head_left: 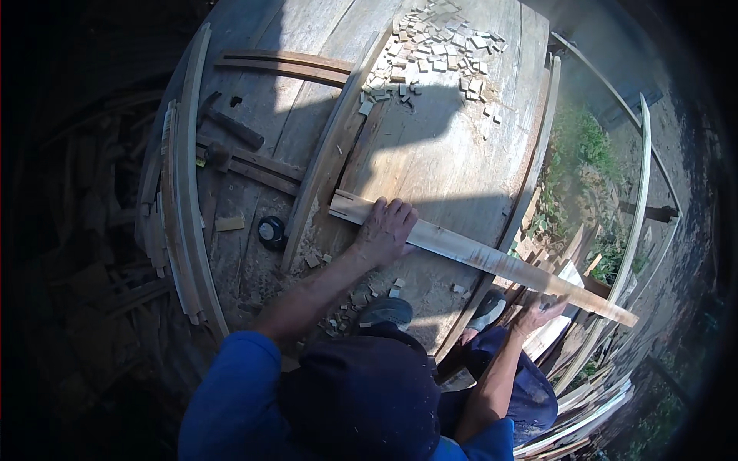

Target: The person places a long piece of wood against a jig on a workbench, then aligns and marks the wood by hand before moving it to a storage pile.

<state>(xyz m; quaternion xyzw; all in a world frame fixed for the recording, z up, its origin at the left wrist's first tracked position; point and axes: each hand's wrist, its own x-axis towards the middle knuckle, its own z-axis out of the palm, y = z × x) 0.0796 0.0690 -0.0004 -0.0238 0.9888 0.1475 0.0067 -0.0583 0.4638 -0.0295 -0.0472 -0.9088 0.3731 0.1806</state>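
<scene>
A long, narrow wooden board (469, 252) lies slantwise across the workbench, its right end jutting out past the bench edge. Over its left part, my left hand (388, 228) is closed with the fingers curled across the far edge. My right hand (540, 313) holds the near edge further right, beyond the bench; some of its fingers are hidden by the wood. The board's left end rests close to a long raised wooden rail (330, 157) on the bench.
Many small wood offcuts (438, 58) lie at the far end of the bench (430, 169). Left of the rail are a hammer (237, 128) and a round black object (270, 232). Long strips (192, 184) line the left side. More scrap wood (592, 407) lies at lower right.
</scene>
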